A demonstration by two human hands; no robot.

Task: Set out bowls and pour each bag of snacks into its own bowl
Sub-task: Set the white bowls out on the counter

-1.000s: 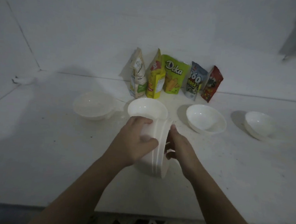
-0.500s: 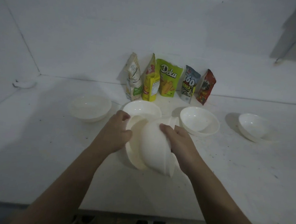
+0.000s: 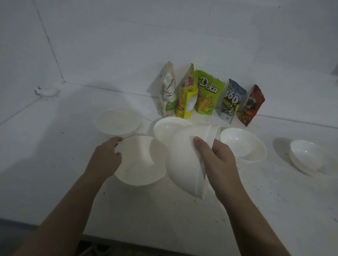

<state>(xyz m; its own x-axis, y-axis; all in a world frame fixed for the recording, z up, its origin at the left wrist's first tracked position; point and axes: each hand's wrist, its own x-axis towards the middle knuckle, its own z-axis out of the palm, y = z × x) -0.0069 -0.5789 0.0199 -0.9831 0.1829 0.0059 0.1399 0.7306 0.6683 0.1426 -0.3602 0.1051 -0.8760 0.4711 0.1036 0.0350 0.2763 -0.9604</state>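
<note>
Two hands: both gripped white bowls above the table (image 3: 43,159).
Left hand (image 3: 106,159): fingers curled over the near-left rim of a single bowl (image 3: 142,161), which tilted open toward the right.
Right hand (image 3: 215,162): thumb and fingers clamped a stack of bowls (image 3: 184,158) turned on its side, bottom facing left, just right of the single bowl.
Set-out bowls: far-left bowl (image 3: 118,123) lay beyond the left hand; middle bowl (image 3: 168,127) sat beyond and between both hands, partly hidden by the stack; a third bowl (image 3: 244,146) lay just right of the right hand; the far-right bowl (image 3: 306,160) lay well apart.
Snack bags (image 3: 207,96): five stood in a row against the wall, beyond the hands.
</note>
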